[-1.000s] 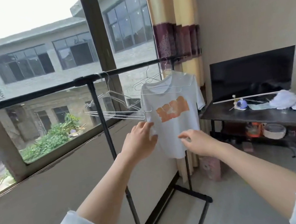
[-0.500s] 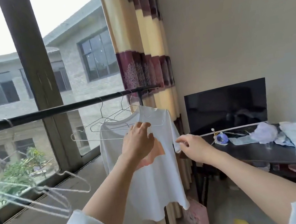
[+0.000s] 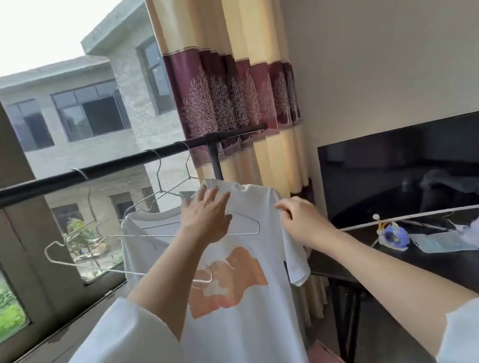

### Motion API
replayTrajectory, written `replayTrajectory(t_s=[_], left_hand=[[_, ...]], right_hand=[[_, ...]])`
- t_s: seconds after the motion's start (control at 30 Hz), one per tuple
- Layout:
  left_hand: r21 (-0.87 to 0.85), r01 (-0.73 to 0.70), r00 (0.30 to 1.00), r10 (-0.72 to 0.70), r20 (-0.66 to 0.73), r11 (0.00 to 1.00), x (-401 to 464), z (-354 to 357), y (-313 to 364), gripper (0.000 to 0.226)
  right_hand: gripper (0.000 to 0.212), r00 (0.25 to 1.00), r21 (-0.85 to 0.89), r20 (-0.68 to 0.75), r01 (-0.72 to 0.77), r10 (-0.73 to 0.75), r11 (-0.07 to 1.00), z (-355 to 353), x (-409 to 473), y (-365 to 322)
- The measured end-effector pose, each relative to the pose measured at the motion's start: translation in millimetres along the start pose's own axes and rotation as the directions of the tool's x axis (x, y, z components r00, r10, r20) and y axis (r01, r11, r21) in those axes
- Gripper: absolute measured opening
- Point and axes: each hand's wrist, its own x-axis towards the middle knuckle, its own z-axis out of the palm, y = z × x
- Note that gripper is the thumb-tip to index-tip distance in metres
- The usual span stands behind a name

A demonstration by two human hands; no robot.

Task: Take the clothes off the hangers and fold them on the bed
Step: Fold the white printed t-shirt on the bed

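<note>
1. Head view: the white short-sleeved T-shirt with an orange print (image 3: 239, 307) hangs at about 6 o'clock from the right end of the black metal clothes rail (image 3: 105, 171), on a thin silver wire hanger (image 3: 250, 226) whose shoulder bar pokes out across the chest. I judge that this shirt is the one to free now.
2. My left hand (image 3: 206, 218) lies at the collar, fingers nearly straight and spread, their tips on the raised neck fabric; I read this as lifting the neckline so the wire can slip out.
3. My right hand (image 3: 301, 221), at 3 o'clock from the left, has curled fingers pinching the shirt's right shoulder seam, probably to steady the cloth.
4. Bare silver wire hangers (image 3: 65, 256) dangle at 9 o'clock along the rail.
5. The bed is not in view.
</note>
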Motion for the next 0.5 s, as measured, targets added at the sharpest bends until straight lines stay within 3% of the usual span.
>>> replayTrajectory(t_s=[0.17, 0.3, 0.4, 0.5], left_hand=[[0.09, 0.055, 0.984, -0.069, 0.164, 0.994, 40, 25, -2, 0.051], [0.167, -0.032, 0.989, 0.008, 0.146, 0.985, 33, 24, -22, 0.054], [0.177, -0.007, 0.993, -0.014, 0.115, 0.984, 4, 22, -48, 0.056], [0.176, 0.088, 0.989, -0.107, 0.105, 0.98, -30, 19, -70, 0.055]], right_hand=[[0.05, 0.982, -0.25, 0.047, 0.188, -0.182, 0.95, 24, 71, 13], [0.065, 0.971, -0.445, 0.15, 0.234, -0.186, 0.865, 44, 113, 0], [0.072, 0.973, -0.443, 0.193, 0.202, -0.127, 0.873, 65, 124, -19], [0.063, 0.986, -0.429, 0.079, 0.166, -0.146, 0.888, 79, 126, -39]])
